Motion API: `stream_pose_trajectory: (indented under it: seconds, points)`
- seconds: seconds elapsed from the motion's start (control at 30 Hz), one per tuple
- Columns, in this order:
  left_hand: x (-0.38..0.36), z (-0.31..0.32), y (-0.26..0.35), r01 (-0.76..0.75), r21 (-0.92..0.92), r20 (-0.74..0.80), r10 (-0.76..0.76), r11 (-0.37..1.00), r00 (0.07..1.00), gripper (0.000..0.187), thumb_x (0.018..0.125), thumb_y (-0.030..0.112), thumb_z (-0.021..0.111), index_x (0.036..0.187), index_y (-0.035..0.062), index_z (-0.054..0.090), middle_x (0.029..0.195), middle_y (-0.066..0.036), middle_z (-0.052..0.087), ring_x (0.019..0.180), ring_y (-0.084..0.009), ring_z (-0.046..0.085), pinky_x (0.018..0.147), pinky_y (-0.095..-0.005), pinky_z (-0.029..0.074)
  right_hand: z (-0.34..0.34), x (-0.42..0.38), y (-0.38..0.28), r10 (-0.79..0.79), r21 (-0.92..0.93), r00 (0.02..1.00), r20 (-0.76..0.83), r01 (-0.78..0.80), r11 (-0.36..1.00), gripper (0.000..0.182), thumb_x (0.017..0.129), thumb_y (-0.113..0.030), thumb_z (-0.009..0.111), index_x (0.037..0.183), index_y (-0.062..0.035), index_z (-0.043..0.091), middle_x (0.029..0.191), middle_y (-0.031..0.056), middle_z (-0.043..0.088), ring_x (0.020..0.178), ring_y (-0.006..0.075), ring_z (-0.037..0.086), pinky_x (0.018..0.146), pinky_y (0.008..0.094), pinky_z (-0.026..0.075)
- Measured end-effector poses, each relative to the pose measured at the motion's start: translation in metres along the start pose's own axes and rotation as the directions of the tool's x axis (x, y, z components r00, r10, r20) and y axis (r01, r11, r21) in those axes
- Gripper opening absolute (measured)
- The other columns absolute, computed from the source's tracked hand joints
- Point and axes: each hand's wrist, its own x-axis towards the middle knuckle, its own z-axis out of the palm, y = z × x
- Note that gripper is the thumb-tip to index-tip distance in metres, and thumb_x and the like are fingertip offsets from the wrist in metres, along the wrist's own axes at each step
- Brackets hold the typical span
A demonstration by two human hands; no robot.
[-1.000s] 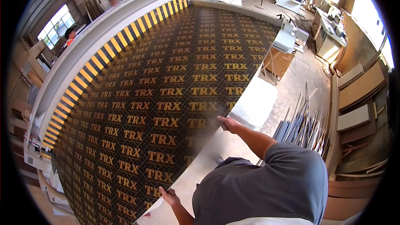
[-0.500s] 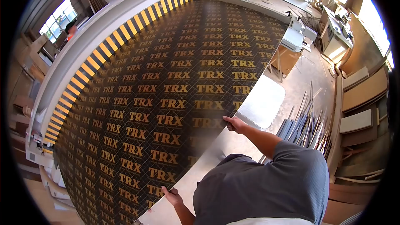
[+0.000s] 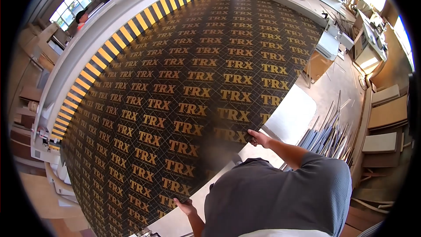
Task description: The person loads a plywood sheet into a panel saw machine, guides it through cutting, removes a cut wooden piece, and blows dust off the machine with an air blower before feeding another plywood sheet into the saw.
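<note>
A large dark board (image 3: pixel 188 87) with gold TRX lettering fills the middle of the view and lies flat against a machine beam. My left hand (image 3: pixel 186 206) grips its near edge low in the view, thumb on top and fingers underneath. Farther right along the same edge, my right hand (image 3: pixel 258 138) is closed on the board in a similar hold. The undersides of both grips are hidden by the board.
A beam with yellow and black stripes (image 3: pixel 112 48) borders the board's far side, and two people stand beyond it. At right are a pale metal table (image 3: pixel 293 112), thin strips (image 3: pixel 326 134) on the floor and leaning panels (image 3: pixel 388 112).
The view has shifted, so the board, beam and surroundings appear farther right. Both hands keep their hold on the board's edge.
</note>
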Motion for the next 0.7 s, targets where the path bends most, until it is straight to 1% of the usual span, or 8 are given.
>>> stream_pose_trajectory:
  seconds: [0.03, 0.17, 0.27, 0.4, 0.47, 0.5, 0.6, 0.7]
  points:
    - [0.000, 0.000, -0.001, -0.002, -0.001, -0.021, 0.002, 1.000, 1.000, 0.054, 0.101, 0.069, 0.059, 0.121, 0.0186, 0.057, 0.085, 0.004, 0.058, 0.061, -0.0109, 0.043, 0.054, -0.0273, 0.029, 0.000, 0.004, 0.004, 0.006, -0.006, 0.999, -0.047, -0.006, 1.000, 0.060, 0.105, -0.067, 0.050, 0.084, -0.0121, 0.057, 0.070, 0.0020, 0.051, 0.062, 0.0166, 0.047, 0.060, 0.0324, 0.039]
    - [0.005, -0.004, -0.006, 0.004, 0.002, -0.037, -0.003, 1.000, 0.999, 0.057, 0.101, 0.070, 0.057, 0.125, 0.0182, 0.056, 0.089, 0.004, 0.059, 0.065, -0.0107, 0.046, 0.056, -0.0278, 0.029, -0.009, 0.009, 0.008, -0.018, -0.102, 0.999, -0.028, 0.015, 0.995, 0.061, 0.104, -0.069, 0.049, 0.088, -0.0114, 0.059, 0.071, 0.0027, 0.051, 0.064, 0.0174, 0.049, 0.060, 0.0330, 0.040]
    - [0.004, -0.002, -0.007, -0.001, 0.010, -0.074, 0.002, 1.000, 0.997, 0.058, 0.100, 0.071, 0.058, 0.127, 0.0192, 0.055, 0.091, 0.004, 0.060, 0.067, -0.0109, 0.048, 0.057, -0.0280, 0.030, -0.010, 0.010, 0.008, -0.020, -0.128, 0.999, -0.025, 0.016, 0.992, 0.061, 0.104, -0.069, 0.050, 0.090, -0.0109, 0.059, 0.071, 0.0029, 0.050, 0.064, 0.0175, 0.049, 0.060, 0.0330, 0.040]
    - [0.005, -0.003, -0.008, 0.015, -0.010, -0.110, -0.015, 1.000, 0.994, 0.059, 0.099, 0.071, 0.059, 0.129, 0.0204, 0.055, 0.093, 0.004, 0.060, 0.068, -0.0108, 0.048, 0.057, -0.0271, 0.031, -0.009, 0.002, 0.000, -0.013, -0.118, 1.000, -0.018, 0.010, 0.993, 0.059, 0.105, -0.067, 0.052, 0.092, -0.0102, 0.059, 0.071, 0.0027, 0.049, 0.065, 0.0176, 0.050, 0.060, 0.0331, 0.041]
    - [0.004, -0.006, -0.008, 0.018, -0.010, -0.067, -0.019, 1.000, 0.998, 0.060, 0.099, 0.071, 0.060, 0.129, 0.0199, 0.055, 0.093, 0.004, 0.060, 0.067, -0.0107, 0.048, 0.056, -0.0265, 0.031, -0.005, -0.003, -0.007, -0.002, -0.113, 1.000, -0.026, -0.001, 0.994, 0.058, 0.105, -0.066, 0.053, 0.092, -0.0099, 0.060, 0.071, 0.0026, 0.048, 0.065, 0.0178, 0.050, 0.060, 0.0331, 0.041]
    - [0.004, -0.007, -0.007, 0.019, -0.008, -0.043, -0.019, 1.000, 0.999, 0.060, 0.099, 0.071, 0.060, 0.129, 0.0197, 0.055, 0.093, 0.004, 0.060, 0.067, -0.0106, 0.048, 0.056, -0.0261, 0.031, -0.003, -0.003, -0.007, -0.002, -0.096, 1.000, -0.028, -0.001, 0.995, 0.057, 0.105, -0.066, 0.053, 0.091, -0.0105, 0.058, 0.071, 0.0020, 0.048, 0.065, 0.0178, 0.050, 0.060, 0.0327, 0.041]
    - [0.003, -0.010, -0.004, 0.027, -0.003, 0.016, -0.027, 1.000, 1.000, 0.061, 0.099, 0.071, 0.061, 0.129, 0.0188, 0.055, 0.093, 0.003, 0.060, 0.067, -0.0102, 0.048, 0.055, -0.0257, 0.031, 0.003, -0.007, -0.005, 0.043, 0.067, 0.997, -0.061, -0.039, 0.997, 0.054, 0.105, -0.062, 0.059, 0.088, -0.0105, 0.058, 0.072, 0.0016, 0.050, 0.065, 0.0170, 0.050, 0.060, 0.0317, 0.040]
    - [0.003, -0.014, 0.000, 0.058, 0.015, 0.034, -0.059, 0.998, 0.998, 0.061, 0.099, 0.070, 0.062, 0.130, 0.0181, 0.056, 0.092, 0.003, 0.059, 0.068, -0.0100, 0.047, 0.056, -0.0256, 0.031, 0.012, -0.016, -0.006, 0.037, 0.198, 0.998, -0.047, -0.027, 0.980, 0.047, 0.110, -0.054, 0.056, 0.091, -0.0111, 0.060, 0.072, -0.0025, 0.045, 0.063, 0.0148, 0.042, 0.060, 0.0331, 0.036]
